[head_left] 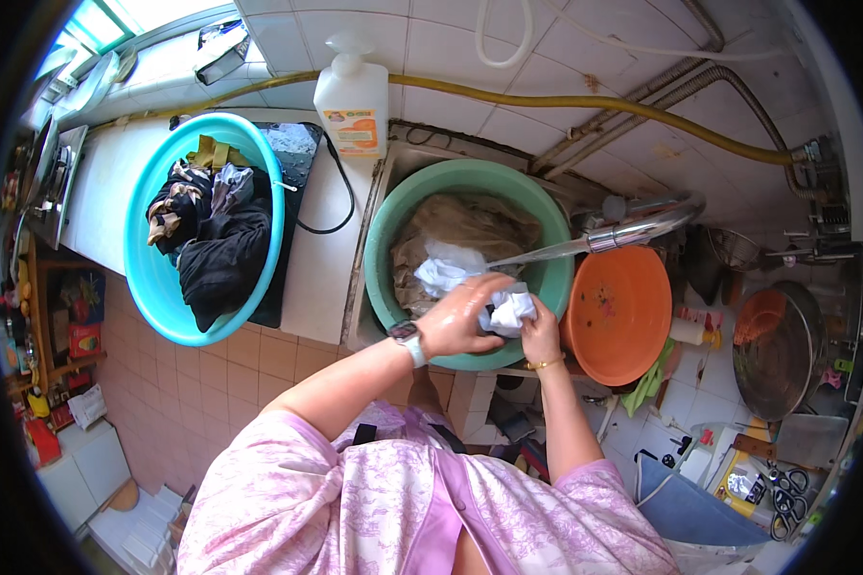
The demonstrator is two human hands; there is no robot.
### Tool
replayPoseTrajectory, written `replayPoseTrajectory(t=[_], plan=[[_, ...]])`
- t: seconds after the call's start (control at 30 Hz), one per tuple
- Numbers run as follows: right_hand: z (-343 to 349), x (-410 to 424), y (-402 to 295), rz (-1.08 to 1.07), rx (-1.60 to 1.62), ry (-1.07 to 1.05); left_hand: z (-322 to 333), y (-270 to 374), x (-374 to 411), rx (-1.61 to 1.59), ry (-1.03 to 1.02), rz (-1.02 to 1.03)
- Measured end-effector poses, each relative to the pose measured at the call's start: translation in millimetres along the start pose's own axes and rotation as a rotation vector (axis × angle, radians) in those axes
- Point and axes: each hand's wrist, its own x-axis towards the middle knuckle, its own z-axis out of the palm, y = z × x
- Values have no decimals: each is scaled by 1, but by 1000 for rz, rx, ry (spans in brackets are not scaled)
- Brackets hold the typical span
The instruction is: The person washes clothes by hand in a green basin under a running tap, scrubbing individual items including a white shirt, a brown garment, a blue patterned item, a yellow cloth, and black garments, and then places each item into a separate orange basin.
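Observation:
A green plastic basin point(467, 176) sits in the sink, with brown cloth point(475, 219) and water in it. Over its near right part my right hand point(541, 329) grips a bunched white cloth point(512, 309). My left hand point(460, 316), wet and wearing a watch, is at the left side of this cloth with its fingers partly curled; whether it grips the fabric is unclear. More white cloth point(446, 269) lies in the basin just beyond the left hand. Water runs from the chrome faucet point(622, 233) into the basin.
Left on the counter stands a light blue basin point(133, 237) with dark clothes point(226, 259). A white plastic jug point(351, 108) stands behind the sink's left corner. An orange basin point(618, 316) is right of the green one. A yellow hose point(546, 100) runs along the tiled wall.

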Motion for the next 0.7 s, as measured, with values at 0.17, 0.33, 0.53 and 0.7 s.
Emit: replayPoseTrajectory(t=[0.17, 0.33, 0.53, 0.7], plan=[[-11, -32, -64, 69, 381, 48, -4, -65, -32, 228, -28, -241], [-49, -21, -62, -16, 547, 327, -62, -43, -17, -237, -118, -639], [-21, 38, 36, -42, -286, 212, -80, -80, -7, -15, 364, -670], [56, 72, 76, -57, -594, 117, 6, -96, 1, 634, 234, -442]])
